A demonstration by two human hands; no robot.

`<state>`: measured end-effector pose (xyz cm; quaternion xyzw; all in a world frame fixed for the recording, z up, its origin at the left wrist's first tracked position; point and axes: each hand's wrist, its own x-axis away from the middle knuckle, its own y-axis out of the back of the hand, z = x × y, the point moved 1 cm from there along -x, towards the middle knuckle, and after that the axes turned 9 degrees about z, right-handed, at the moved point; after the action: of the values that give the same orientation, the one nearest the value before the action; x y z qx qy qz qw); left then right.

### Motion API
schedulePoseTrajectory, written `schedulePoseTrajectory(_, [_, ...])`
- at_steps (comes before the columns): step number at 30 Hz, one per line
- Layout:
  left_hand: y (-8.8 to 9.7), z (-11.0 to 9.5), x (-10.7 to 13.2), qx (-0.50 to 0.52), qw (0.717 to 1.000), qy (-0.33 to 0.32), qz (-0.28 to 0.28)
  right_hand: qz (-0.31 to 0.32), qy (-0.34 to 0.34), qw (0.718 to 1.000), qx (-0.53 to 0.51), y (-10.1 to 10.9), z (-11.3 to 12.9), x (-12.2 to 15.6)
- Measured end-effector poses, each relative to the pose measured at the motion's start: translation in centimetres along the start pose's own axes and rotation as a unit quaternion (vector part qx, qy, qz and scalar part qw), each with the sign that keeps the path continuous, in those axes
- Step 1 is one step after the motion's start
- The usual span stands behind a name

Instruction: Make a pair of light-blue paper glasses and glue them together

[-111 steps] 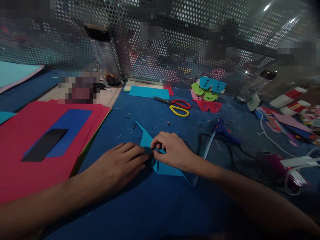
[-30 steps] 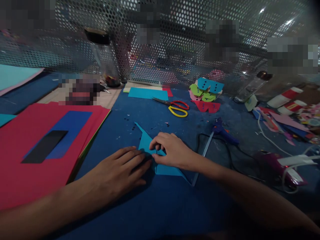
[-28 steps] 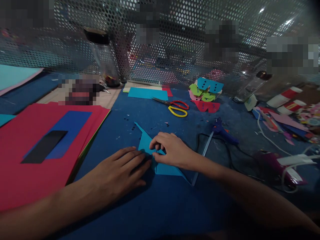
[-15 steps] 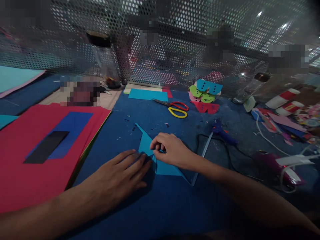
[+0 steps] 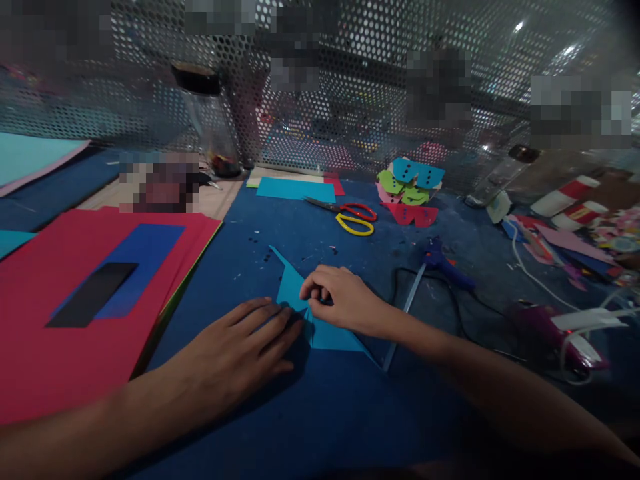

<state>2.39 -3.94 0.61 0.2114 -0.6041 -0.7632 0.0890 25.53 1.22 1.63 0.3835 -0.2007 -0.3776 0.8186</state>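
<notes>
Spreading beneath both hands, a dark blue worktop [image 5: 250, 420], scuffed and flecked with pale bits and small black dots, runs back to a perforated metal panel [image 5: 325, 127]. The room is dim, with bright glints at upper right. A tall dark-lidded jar [image 5: 213, 120] leans in view near the panel's foot, and punched paper shapes [image 5: 410, 183] lie heaped further right. Red sheets [image 5: 30, 333] cover the left side, bearing a blue strip [image 5: 155, 250] with a black strip [image 5: 95, 293] across it.

Near the middle of the worktop lies a folded light-blue paper [image 5: 335, 338], its centre hidden by the hands. Its long axis slants: one narrow tip points to the far left, just short of the black dots, and the other tapers to the near right, ending beside the lower end of a translucent stick [image 5: 410, 303]. This stick reaches up to a blue glue gun [image 5: 445, 263]. Scissors [image 5: 357, 217] lie beyond the paper.

The left hand [image 5: 240, 350] is palm down, fingers outstretched and slightly parted, fingertips at the paper's left edge. The right hand [image 5: 347, 300] curls over the paper, thumb and forefinger close together; whether they pinch it, I cannot tell.
</notes>
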Motion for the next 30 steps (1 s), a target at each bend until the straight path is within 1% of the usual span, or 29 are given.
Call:
schedulePoseTrajectory(4, [-0.1, 0.1, -0.1, 0.006, 1.000, 0.004, 0.004, -0.016, -0.019, 1.000, 0.018, -0.4, 0.5, -0.1])
schedulePoseTrajectory(8, [0.0, 0.1, -0.1, 0.007, 1.000, 0.001, -0.005, -0.025, -0.026, 0.998, 0.041, -0.7, 0.8, -0.1])
schedulePoseTrajectory(12, [0.2, 0.1, -0.2, 0.018, 1.000, 0.001, -0.003, -0.017, -0.027, 0.999, 0.025, -0.5, 0.8, -0.1])
schedulePoseTrajectory(17, [0.1, 0.1, -0.1, 0.007, 1.000, 0.002, 0.012, -0.022, -0.026, 0.999, 0.026, -0.5, 0.9, 0.0])
schedulePoseTrajectory(22, [0.2, 0.2, -0.2, -0.001, 1.000, -0.008, -0.006, -0.001, -0.028, 0.999, 0.017, -0.2, 0.7, 0.1])
schedulePoseTrajectory(27, [0.6, 0.1, -0.2, 0.002, 1.000, -0.002, 0.009, 0.027, -0.011, 1.000, -0.004, 0.4, 0.5, 0.4])
schedulePoseTrajectory(30, [0.4, 0.0, 0.0, 0.006, 1.000, -0.001, 0.009, 0.023, -0.003, 1.000, 0.008, 0.4, 0.5, 0.4])
